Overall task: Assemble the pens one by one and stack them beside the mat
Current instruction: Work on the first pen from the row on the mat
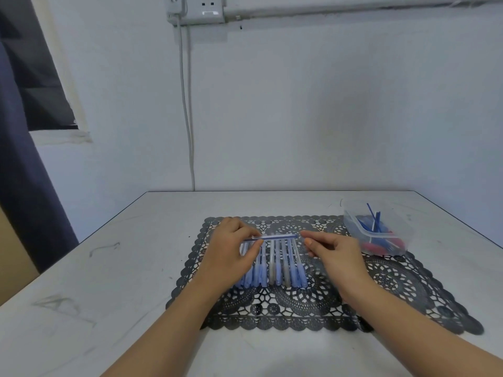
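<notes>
A black lace mat (pixel 408 284) lies on the white table. On it rests a row of several capped pens (pixel 283 265), side by side, caps toward me. My left hand (pixel 231 248) pinches one end of a clear pen barrel with a blue refill (pixel 277 237), held crosswise just above the row. My right hand (pixel 332 248) is at the barrel's right end, fingers loosely curled; its fingertips are close to the tip, and whether they touch it I cannot tell.
A clear plastic tub (pixel 381 235) with blue refills and red and blue parts stands at the mat's far right corner. Bare white table (pixel 109 281) stretches left of the mat. A wall with a cable rises behind.
</notes>
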The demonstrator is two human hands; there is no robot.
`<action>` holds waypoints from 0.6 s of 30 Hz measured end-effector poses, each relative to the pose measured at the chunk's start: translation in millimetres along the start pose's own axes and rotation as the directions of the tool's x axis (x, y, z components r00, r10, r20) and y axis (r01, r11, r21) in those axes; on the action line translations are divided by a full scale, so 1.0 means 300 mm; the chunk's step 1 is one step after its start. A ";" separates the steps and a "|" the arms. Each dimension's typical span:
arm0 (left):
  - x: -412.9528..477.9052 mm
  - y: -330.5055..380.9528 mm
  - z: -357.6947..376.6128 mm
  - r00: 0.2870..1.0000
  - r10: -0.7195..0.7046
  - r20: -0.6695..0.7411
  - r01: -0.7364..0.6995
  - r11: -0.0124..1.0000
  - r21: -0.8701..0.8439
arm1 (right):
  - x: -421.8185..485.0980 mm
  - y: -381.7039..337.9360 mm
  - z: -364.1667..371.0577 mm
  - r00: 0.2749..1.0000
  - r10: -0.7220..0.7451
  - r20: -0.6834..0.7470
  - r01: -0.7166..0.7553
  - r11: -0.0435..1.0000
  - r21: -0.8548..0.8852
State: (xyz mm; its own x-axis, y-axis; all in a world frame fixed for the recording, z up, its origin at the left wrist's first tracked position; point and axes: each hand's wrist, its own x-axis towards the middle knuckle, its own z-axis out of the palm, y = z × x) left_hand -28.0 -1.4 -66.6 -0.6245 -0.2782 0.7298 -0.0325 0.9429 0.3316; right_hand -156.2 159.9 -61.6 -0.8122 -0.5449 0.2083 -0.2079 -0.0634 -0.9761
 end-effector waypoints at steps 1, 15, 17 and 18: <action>-0.002 0.002 0.002 1.000 -0.004 0.011 0.004 1.000 -0.007 | -0.001 -0.001 0.001 1.000 0.004 0.003 -0.004 1.000 -0.002; -0.007 0.022 0.003 0.998 -0.036 0.060 0.039 0.998 -0.049 | -0.016 -0.021 0.005 0.996 -0.032 0.088 0.030 0.999 0.024; -0.007 0.023 0.002 0.997 -0.033 0.066 0.036 0.998 -0.049 | -0.018 -0.024 0.004 0.994 -0.045 0.098 0.044 0.999 0.010; -0.007 0.024 0.002 0.997 -0.030 0.070 0.034 0.998 -0.050 | -0.018 -0.025 0.003 0.994 -0.047 0.102 0.047 0.999 0.004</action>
State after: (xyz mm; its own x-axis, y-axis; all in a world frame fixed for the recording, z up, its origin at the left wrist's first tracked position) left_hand -27.4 5.9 -66.2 -0.6761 -0.2931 0.6760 -0.0143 0.9225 0.3857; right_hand -149.7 162.6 -55.5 -0.7418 -0.6234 0.2471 -0.2437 -0.0927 -0.9654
